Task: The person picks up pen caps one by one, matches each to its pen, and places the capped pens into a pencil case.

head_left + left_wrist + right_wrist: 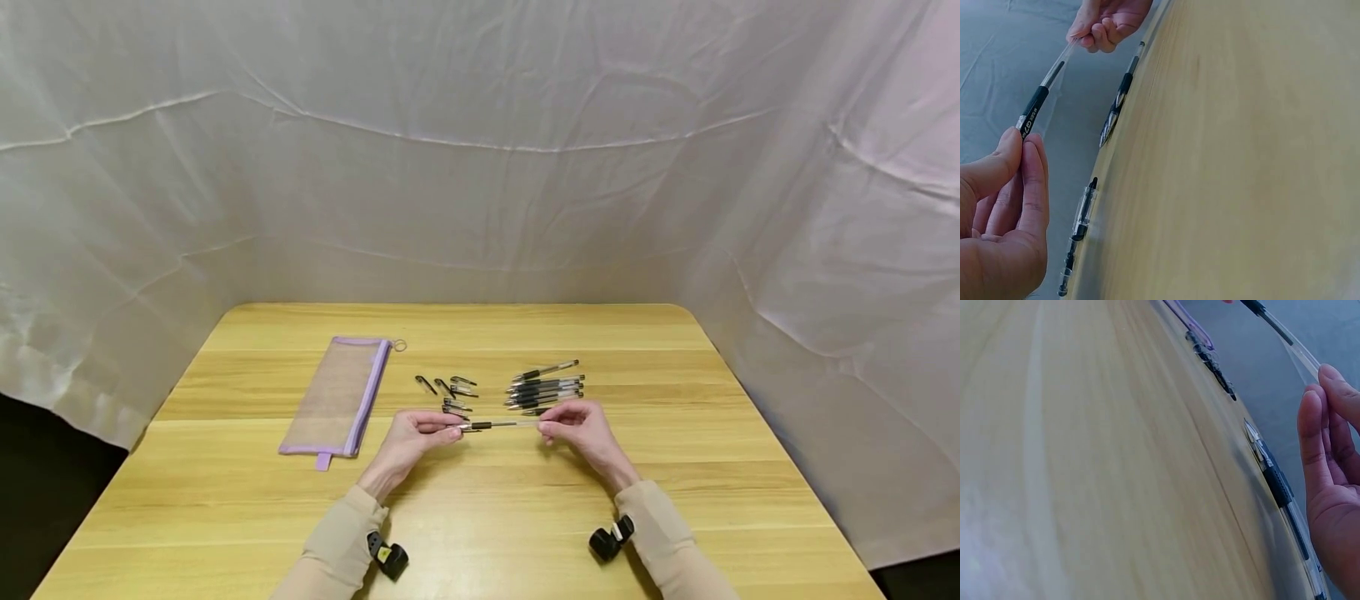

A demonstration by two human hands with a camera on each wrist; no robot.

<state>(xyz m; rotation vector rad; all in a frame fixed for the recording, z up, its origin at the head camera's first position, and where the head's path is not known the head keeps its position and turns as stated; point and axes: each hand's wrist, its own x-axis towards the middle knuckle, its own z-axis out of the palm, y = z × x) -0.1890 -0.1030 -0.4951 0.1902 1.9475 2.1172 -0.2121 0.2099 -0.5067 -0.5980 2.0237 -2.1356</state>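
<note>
My left hand (408,443) pinches a gel pen (481,426) between thumb and fingertips near one end, and those fingers hide that end. The pen lies level above the table, its black grip (1035,107) and clear barrel pointing to the right. A thin clear plastic film (1055,97) shows along the barrel. At the far end, my right hand (588,433) pinches the clear tip between thumb and forefinger; I cannot tell whether it holds barrel or film. Just beyond the hands lie several black pen caps (463,390) and a group of uncapped pens (546,386).
On the left of the wooden table (480,517) lies a flat mesh zip pouch (333,400) with purple edging and a ring on its zip. Pale cloth (465,200) hangs behind the table and along both sides. Each wrist carries a small black camera (390,560).
</note>
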